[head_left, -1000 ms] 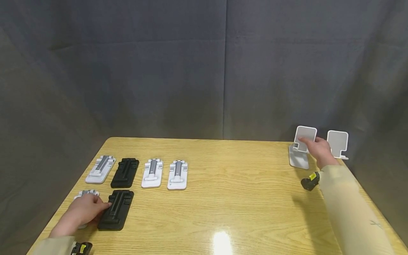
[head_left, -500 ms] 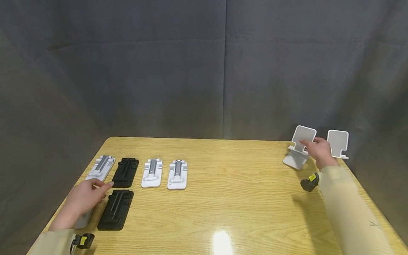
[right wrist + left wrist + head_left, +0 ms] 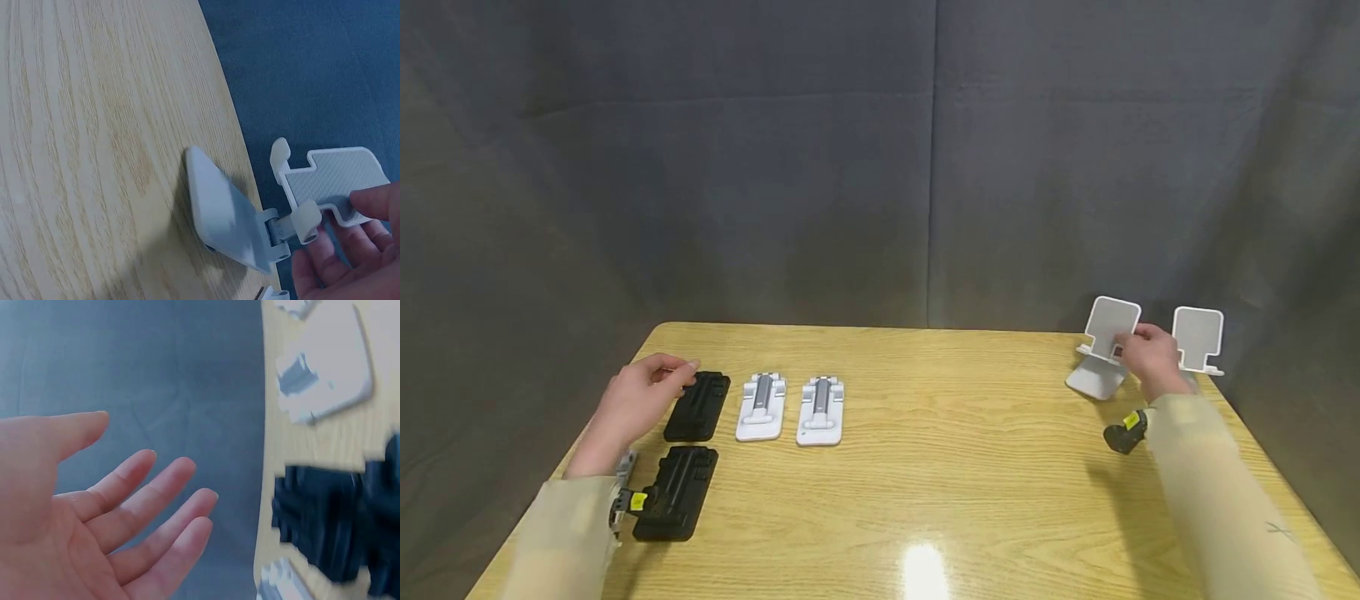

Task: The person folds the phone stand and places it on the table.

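At the far right, my right hand (image 3: 1150, 358) pinches the upper plate of an unfolded white phone stand (image 3: 1112, 325), thumb on its grey pad and fingers behind. In the right wrist view the stand's base (image 3: 225, 212) tilts near the table edge; whether it touches the wood, I cannot tell. My left hand (image 3: 640, 398) hovers at the left, fingertips near the rear black folded phone stand (image 3: 696, 408). It holds nothing; its fingers (image 3: 169, 481) are spread and loosely bent in the left wrist view. Hand and sleeve mostly hide the white folded stands at the left edge.
A second unfolded white phone stand (image 3: 1198, 340) stands just right of my right hand. Two white folded stands (image 3: 762, 408) lie right of the rear black one. Another black folded stand (image 3: 677, 496) lies nearer, beside my left sleeve. Grey curtain (image 3: 880, 167) hangs behind the table (image 3: 955, 433).
My left hand has left the near white folded stand and moved back and rightward to the rear row. The stand in my right hand has turned, its base swinging slightly left.
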Motion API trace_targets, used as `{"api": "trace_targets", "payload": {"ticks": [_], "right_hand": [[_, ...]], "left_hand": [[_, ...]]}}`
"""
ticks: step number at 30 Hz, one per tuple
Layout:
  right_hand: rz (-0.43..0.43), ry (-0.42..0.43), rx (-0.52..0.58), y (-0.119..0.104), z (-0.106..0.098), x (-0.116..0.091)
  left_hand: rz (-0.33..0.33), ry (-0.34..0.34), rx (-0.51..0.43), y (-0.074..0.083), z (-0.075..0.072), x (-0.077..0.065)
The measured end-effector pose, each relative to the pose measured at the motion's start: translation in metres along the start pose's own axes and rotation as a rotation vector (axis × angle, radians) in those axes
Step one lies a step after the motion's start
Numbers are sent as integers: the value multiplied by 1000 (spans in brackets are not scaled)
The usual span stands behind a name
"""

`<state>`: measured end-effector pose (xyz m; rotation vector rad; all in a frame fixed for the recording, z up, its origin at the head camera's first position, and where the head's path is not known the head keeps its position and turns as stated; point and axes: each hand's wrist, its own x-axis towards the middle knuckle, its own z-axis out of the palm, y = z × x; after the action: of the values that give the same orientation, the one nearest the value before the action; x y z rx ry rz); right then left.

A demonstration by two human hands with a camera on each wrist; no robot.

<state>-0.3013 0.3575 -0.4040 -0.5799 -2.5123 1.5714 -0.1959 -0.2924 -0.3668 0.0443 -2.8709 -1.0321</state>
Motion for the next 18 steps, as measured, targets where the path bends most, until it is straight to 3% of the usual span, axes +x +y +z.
{"api": "trace_targets", "payload": {"ticks": [7,12,18], "right_hand": [[-45,-22,36,-11,8,-2],[-85,-37,25,-24,13,-3],[-124,-83,65,-40,23,-9]], "left_hand": [[32,-7,-168,27,14,13],[30,-34,-242,39,26,19],[37,-71,-289,47,52,26]]}}
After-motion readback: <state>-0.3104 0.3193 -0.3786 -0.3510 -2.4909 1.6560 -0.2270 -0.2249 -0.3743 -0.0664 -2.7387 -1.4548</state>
